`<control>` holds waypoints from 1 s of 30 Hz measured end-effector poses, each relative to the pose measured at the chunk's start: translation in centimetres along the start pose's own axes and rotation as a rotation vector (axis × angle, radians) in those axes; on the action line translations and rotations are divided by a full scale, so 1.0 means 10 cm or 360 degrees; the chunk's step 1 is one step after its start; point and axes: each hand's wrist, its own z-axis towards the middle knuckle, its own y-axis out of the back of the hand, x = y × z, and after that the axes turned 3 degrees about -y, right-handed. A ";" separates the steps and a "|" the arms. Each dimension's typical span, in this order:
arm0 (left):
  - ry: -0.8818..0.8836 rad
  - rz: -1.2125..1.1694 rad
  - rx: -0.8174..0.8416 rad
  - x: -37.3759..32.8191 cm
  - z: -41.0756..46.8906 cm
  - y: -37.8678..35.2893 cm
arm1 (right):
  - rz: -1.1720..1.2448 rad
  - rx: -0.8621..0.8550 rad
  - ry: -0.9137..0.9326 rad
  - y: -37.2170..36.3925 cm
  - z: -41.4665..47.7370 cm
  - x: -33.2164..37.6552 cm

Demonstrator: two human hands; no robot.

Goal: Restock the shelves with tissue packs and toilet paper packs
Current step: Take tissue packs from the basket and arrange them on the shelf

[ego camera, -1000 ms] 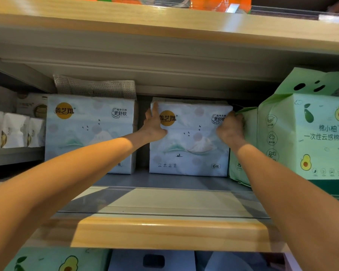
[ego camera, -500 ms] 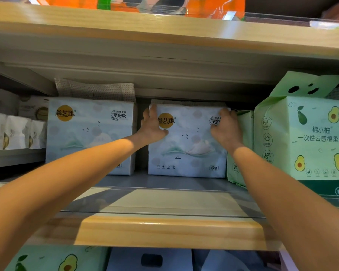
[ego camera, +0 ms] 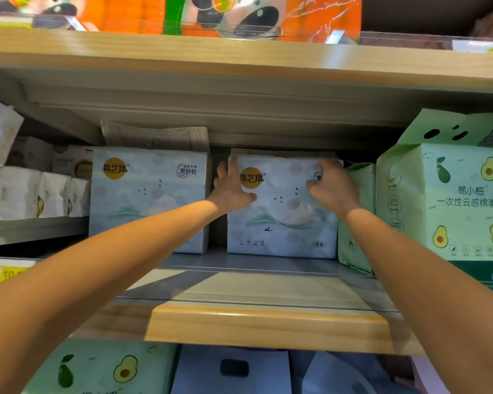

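A pale blue tissue pack (ego camera: 282, 223) with a gold round logo stands upright deep on the middle shelf (ego camera: 268, 282). My left hand (ego camera: 232, 189) presses on its upper left corner, fingers spread over the edge. My right hand (ego camera: 332, 187) lies on its upper right front, fingers curled over the print. A matching tissue pack (ego camera: 148, 200) stands to the left, with a narrow gap between the two.
Green avocado-print packs (ego camera: 444, 200) stand at the right, one slim green pack (ego camera: 353, 217) touching the held pack. Small white packs (ego camera: 26, 194) fill a lower shelf at left. Orange packs (ego camera: 319, 15) sit on the shelf above. More packs (ego camera: 103, 368) lie below the wooden shelf lip (ego camera: 265, 322).
My right hand has slid from the pack's right edge onto its front face. The pack sits a little further left. My left hand stays on the upper left corner.
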 end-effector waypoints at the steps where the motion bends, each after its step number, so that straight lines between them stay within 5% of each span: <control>1: 0.0000 0.0016 0.0002 -0.01 -0.03 0.02 | -0.0031 0.0013 0.0033 0.03 0.00 0.03; 17: -0.0134 0.0297 -0.0083 -0.57 -1.27 0.53 | -0.0135 0.0300 0.0187 0.64 -1.02 0.39; 30: -0.0117 0.0039 -0.0112 -1.03 -3.21 0.76 | 0.0027 0.0329 0.0394 1.55 -2.70 0.48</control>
